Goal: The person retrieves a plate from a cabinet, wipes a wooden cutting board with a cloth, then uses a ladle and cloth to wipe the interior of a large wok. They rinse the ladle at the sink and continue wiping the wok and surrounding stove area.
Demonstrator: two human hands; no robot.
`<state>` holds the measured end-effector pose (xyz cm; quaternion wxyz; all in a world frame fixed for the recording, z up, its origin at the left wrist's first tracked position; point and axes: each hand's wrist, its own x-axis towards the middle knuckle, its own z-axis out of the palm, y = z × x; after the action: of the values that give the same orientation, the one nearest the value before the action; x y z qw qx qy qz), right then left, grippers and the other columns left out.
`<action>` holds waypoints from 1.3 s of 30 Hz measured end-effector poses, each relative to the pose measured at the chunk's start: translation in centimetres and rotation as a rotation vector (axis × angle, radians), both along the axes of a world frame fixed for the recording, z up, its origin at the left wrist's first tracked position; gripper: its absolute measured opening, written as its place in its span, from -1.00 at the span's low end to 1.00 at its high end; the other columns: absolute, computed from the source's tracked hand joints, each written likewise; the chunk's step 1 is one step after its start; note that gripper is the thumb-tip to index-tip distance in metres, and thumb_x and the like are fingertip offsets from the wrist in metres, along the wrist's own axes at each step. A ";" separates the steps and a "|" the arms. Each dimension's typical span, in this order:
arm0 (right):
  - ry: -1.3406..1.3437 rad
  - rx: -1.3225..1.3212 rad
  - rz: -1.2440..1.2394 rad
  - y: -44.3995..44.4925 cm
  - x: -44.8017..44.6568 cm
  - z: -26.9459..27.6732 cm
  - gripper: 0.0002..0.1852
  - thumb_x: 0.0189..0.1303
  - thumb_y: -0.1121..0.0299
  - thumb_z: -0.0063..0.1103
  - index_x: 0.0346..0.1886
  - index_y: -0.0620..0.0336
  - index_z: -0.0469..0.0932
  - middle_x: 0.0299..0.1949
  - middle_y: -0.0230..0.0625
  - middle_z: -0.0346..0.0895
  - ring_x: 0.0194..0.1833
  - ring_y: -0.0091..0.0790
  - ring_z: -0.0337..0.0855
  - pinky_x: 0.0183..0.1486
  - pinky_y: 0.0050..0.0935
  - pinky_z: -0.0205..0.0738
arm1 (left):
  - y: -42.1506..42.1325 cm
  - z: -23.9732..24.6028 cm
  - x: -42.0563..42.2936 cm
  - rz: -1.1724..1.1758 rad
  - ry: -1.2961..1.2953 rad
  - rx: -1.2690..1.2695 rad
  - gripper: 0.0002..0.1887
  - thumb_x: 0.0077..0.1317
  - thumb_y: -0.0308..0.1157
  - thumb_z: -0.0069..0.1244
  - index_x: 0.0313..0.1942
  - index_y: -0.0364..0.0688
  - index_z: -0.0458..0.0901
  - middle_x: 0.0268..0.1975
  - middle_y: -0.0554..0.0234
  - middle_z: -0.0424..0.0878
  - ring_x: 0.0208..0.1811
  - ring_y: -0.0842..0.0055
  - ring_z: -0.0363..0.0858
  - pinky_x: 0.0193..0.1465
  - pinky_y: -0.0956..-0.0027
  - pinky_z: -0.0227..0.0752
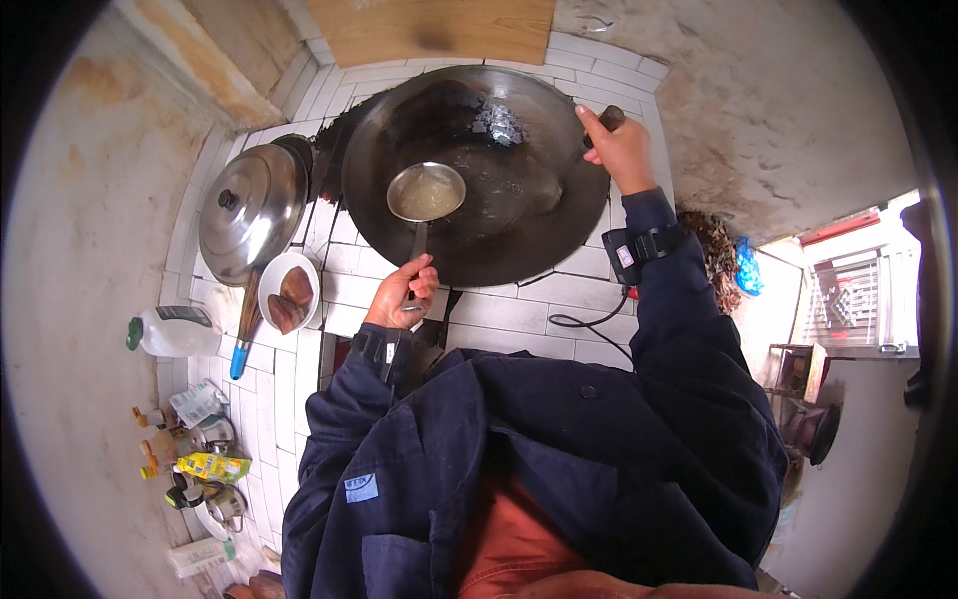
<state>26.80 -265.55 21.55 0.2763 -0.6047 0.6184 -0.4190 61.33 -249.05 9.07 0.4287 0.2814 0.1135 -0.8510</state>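
My left hand (405, 292) grips the handle of a metal ladle (426, 192), whose round bowl holds cloudy liquid above the left part of a large dark wok (479, 258). My right hand (618, 147) is closed around a dark handle (613, 118) at the wok's right rim; whether the handle belongs to the wok or to a tool cannot be told. Wet, shiny patches show inside the wok. A white bowl (314, 299) with brown pieces of food (293, 290) stands left of my left hand.
Left of the wok lies a domed metal lid (251, 210). A blue-handled brush (239, 361) and a plastic jug (179, 332) are near the bowl. Bottles, metal pots and a yellow packet (212, 467) crowd the lower left. A black cable (591, 323) crosses the white tiles (498, 313).
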 end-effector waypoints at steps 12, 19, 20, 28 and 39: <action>-1.504 0.441 -0.229 -1.3 2.7 -22.1 -0.65 0.26 0.22 0.34 -0.08 0.27 0.47 -0.13 0.00 0.52 -0.04 -0.04 0.64 0.09 -0.23 0.62 | 1.2 1.3 0.4 0.056 0.006 0.008 -0.81 0.53 -0.37 -0.13 0.03 -0.27 0.42 -0.47 0.33 0.35 -0.61 0.70 0.28 -0.66 0.61 0.28; -1.602 0.432 -0.109 -2.1 4.2 -20.3 -0.68 0.29 0.21 0.31 -0.09 0.23 0.48 -0.06 -0.02 0.50 0.04 -0.06 0.58 0.19 -0.22 0.53 | 1.4 2.4 -0.2 0.006 -0.090 -0.031 -0.84 0.48 -0.34 -0.03 -0.24 -0.15 0.35 -0.47 0.40 0.37 -0.62 0.77 0.27 -0.64 0.65 0.25; -1.591 0.429 -0.102 -1.8 3.9 -19.4 -0.69 0.29 0.20 0.30 -0.10 0.20 0.49 -0.08 -0.07 0.51 0.04 -0.08 0.58 0.20 -0.23 0.52 | 1.3 2.4 -0.2 0.020 -0.089 -0.021 -0.86 0.49 -0.36 -0.06 -0.15 -0.20 0.37 -0.47 0.37 0.36 -0.62 0.75 0.27 -0.65 0.64 0.26; -1.216 0.247 0.235 1.6 0.9 -9.8 -0.74 0.34 0.29 0.22 -0.05 0.28 0.57 -0.06 -0.12 0.63 -0.03 -0.09 0.68 0.11 -0.24 0.57 | 0.4 2.1 0.0 0.046 -0.032 -0.017 -0.82 0.51 -0.40 -0.11 0.00 -0.31 0.41 -0.44 0.27 0.39 -0.62 0.69 0.30 -0.65 0.62 0.28; -0.254 0.198 0.114 0.4 0.1 -1.0 -0.63 0.30 0.18 0.28 -0.12 0.38 0.58 -0.16 -0.15 0.63 -0.30 -0.25 0.77 -0.29 -0.50 0.64 | 0.4 0.7 0.9 0.008 0.043 -0.042 -0.88 0.49 -0.39 -0.05 -0.20 -0.20 0.37 -0.49 0.36 0.37 -0.63 0.73 0.29 -0.65 0.63 0.26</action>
<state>26.89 -265.13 20.53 0.4340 -0.5507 0.5813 -0.4128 62.24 -248.67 9.80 0.4354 0.2536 0.1058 -0.8573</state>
